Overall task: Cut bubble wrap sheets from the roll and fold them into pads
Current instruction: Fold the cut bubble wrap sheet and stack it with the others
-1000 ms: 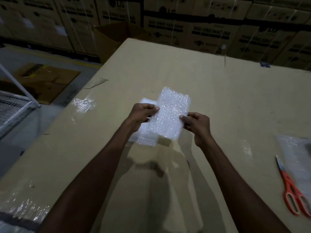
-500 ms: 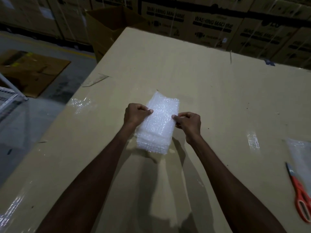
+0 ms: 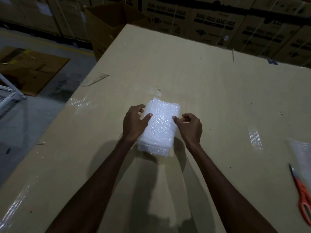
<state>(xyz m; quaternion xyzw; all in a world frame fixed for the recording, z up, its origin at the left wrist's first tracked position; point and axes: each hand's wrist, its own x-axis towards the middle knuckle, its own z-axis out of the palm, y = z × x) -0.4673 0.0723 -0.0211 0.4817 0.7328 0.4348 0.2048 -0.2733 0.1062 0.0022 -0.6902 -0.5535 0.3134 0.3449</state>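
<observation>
A folded pad [image 3: 159, 126] lay on the counter [image 3: 210, 98], apparently atop a stack. The left hand [image 3: 134, 122], fingers spread, pressed its edge; the right hand [image 3: 188, 126], fingers curled, touched the other. Scissors [image 3: 301, 190] waited for further cutting.

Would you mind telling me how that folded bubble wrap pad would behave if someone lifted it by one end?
The folded bubble wrap pad is thin air-filled plastic, so probably very light. Its stacked layers show at the near edge, so it may sag and unfold.
</observation>
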